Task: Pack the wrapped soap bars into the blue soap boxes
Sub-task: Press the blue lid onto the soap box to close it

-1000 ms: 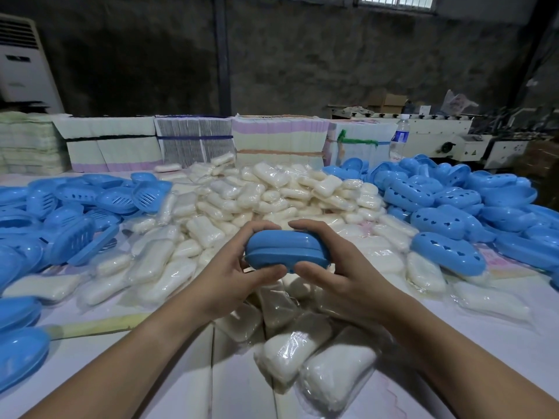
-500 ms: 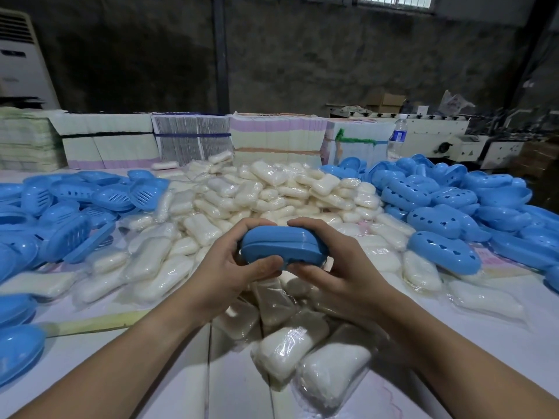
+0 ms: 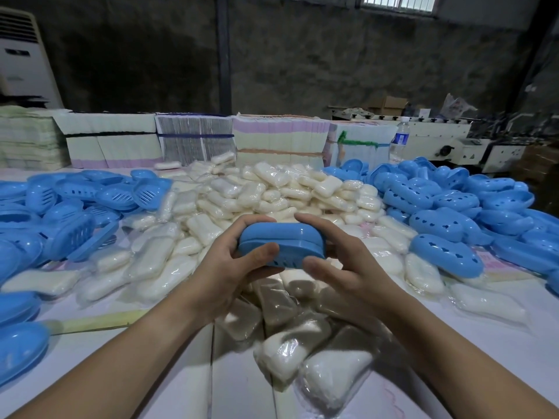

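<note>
A closed blue soap box (image 3: pixel 284 241) is held above the table's middle. My left hand (image 3: pixel 230 267) grips its left end, thumb on the front edge and fingers curled over the top. My right hand (image 3: pixel 341 267) grips its right end, index finger arched over the lid and thumb below. Whatever is inside the box is hidden. A big heap of wrapped white soap bars (image 3: pixel 257 195) spreads behind and under my hands. Two wrapped bars (image 3: pixel 308 355) lie nearest me.
Blue box halves with slots pile up on the left (image 3: pixel 69 204); blue halves with holes pile up on the right (image 3: pixel 447 225). Stacks of flat cartons (image 3: pixel 193 140) line the table's far edge, with a water bottle (image 3: pixel 398 140) beside them. A yellow strip (image 3: pixel 96 320) lies front left.
Both hands kept hold of the closed box. My right thumb slid down from the box's front edge to below it, and the box tilted slightly.
</note>
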Action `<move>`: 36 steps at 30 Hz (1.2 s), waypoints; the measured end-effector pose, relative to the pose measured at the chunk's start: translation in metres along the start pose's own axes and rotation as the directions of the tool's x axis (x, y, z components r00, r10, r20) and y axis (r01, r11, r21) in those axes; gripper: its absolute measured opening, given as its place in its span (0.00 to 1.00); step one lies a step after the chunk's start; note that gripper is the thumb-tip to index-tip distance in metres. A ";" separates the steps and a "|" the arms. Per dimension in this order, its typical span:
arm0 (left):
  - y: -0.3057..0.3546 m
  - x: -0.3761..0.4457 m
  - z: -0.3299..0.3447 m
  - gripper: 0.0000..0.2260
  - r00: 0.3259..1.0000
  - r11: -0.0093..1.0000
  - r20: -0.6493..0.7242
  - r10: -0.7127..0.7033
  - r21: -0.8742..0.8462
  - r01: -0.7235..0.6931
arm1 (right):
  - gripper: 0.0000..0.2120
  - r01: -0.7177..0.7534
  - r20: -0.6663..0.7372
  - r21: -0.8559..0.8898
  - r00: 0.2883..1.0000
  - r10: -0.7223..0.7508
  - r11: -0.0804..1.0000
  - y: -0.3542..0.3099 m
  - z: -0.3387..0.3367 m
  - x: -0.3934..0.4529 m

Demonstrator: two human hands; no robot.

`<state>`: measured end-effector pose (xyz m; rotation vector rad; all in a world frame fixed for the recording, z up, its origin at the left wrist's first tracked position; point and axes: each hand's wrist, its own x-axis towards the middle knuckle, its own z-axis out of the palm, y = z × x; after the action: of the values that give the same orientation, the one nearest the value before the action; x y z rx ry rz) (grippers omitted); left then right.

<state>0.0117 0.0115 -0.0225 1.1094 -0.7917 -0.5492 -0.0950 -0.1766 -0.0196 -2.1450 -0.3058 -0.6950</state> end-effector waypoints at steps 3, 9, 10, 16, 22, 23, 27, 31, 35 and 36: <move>0.002 0.000 -0.002 0.18 1.000 1.000 -0.005 -0.008 0.002 0.008 | 0.22 -0.001 0.016 0.018 1.000 0.000 1.000 0.000 -0.001 0.000; 0.000 0.001 -0.003 0.18 1.000 0.999 0.017 -0.025 0.023 0.024 | 0.22 -0.065 0.041 0.165 0.997 0.059 0.984 -0.002 -0.004 -0.001; -0.001 0.001 -0.003 0.18 1.000 0.999 0.015 -0.028 0.028 0.027 | 0.22 -0.070 0.047 0.176 0.997 0.063 0.982 -0.002 -0.005 -0.002; -0.003 0.002 -0.005 0.18 1.000 0.999 -0.007 -0.018 0.047 0.018 | 0.21 -0.120 0.112 0.244 0.989 0.095 0.962 0.004 -0.003 0.000; -0.005 0.003 0.001 0.18 0.994 0.994 -0.080 0.073 0.081 -0.067 | 0.21 -0.124 0.121 0.366 0.989 0.085 0.922 0.006 0.008 -0.001; -0.006 0.003 0.002 0.18 0.993 0.993 -0.083 0.082 0.095 -0.074 | 0.20 -0.122 0.130 0.382 0.988 0.078 0.916 0.006 0.010 -0.001; -0.006 0.001 0.004 0.18 0.989 0.975 -0.076 0.123 0.192 -0.107 | 0.18 -0.118 0.128 0.399 0.989 0.072 0.909 0.004 0.014 0.000; -0.005 -0.001 0.008 0.20 0.988 0.964 -0.044 0.149 0.231 -0.135 | 0.16 -0.118 0.094 0.382 0.992 0.089 0.917 0.005 0.012 0.001; -0.008 -0.001 0.008 0.20 0.983 0.951 -0.065 0.170 0.272 -0.146 | 0.18 -0.086 0.049 0.295 0.996 0.075 0.952 0.008 0.012 0.000; -0.008 -0.001 0.008 0.21 0.980 0.936 -0.064 0.189 0.314 -0.160 | 0.20 -0.081 0.037 0.299 0.997 0.073 0.951 0.008 0.012 -0.001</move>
<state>0.0051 0.0051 -0.0284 1.3252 -0.9044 -0.2248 -0.0873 -0.1720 -0.0314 -1.8662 -0.3185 -0.5388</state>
